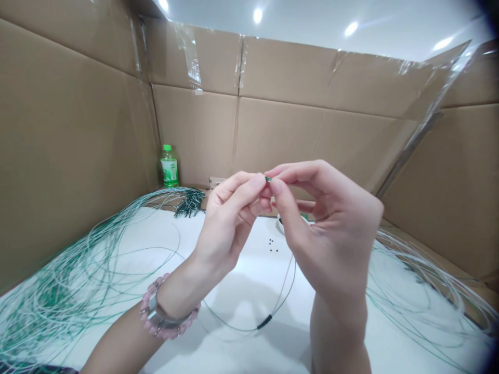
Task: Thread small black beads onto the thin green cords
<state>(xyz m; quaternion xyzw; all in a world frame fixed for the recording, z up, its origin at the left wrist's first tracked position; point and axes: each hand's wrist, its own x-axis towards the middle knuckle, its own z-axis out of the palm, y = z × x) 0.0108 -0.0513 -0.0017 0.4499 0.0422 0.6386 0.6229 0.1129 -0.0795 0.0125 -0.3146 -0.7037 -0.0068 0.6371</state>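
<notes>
- Fingertips of the left hand (pixel 230 208) and right hand (pixel 331 223) pinch a tiny green piece (pixel 267 179) above the white table (pixel 237 291).
- Wires (pixel 89 254) line its left edge.
- Step, seemingly: fine two-handed work, calling next for steadiness.

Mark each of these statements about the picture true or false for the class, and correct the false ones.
1. The left hand and right hand meet at a small green piece. True.
2. The pink beaded bracelet is worn on the right arm. False: it is worn on the left arm.
3. The green-capped bottle lies on its side. False: it stands upright.
4. Small dark pieces lie on the white surface. True.
5. Green and white strands lie only at the picture's left. False: some lie at the right too.
</notes>
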